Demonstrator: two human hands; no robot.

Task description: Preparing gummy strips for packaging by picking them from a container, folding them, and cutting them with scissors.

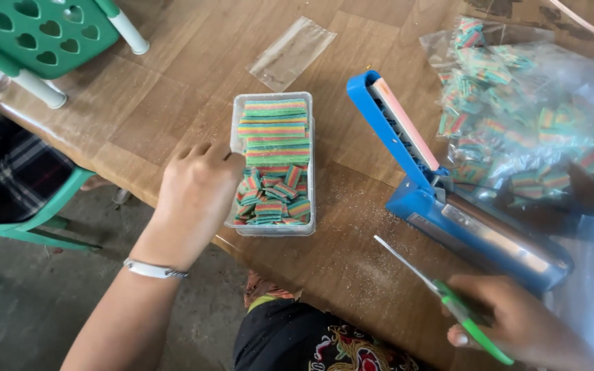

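My left hand (194,196) rests against the left side of a clear plastic tub (307,172), fingers curled at its rim and reaching in. The tub holds rainbow-striped candy strips (275,127) at the far end and small cut candy pieces (273,196) at the near end. My right hand (517,319) grips green-handled scissors (441,292) near the table's front edge; their blades point left and up. A blue heat sealer (421,172) stands with its arm raised between the tub and my right hand.
A large clear bag of wrapped rainbow candies (517,103) lies at the right. An empty small clear bag (290,51) lies beyond the tub. A green plastic stool (42,34) sits at top left. Sugar grains dust the wooden table (159,103).
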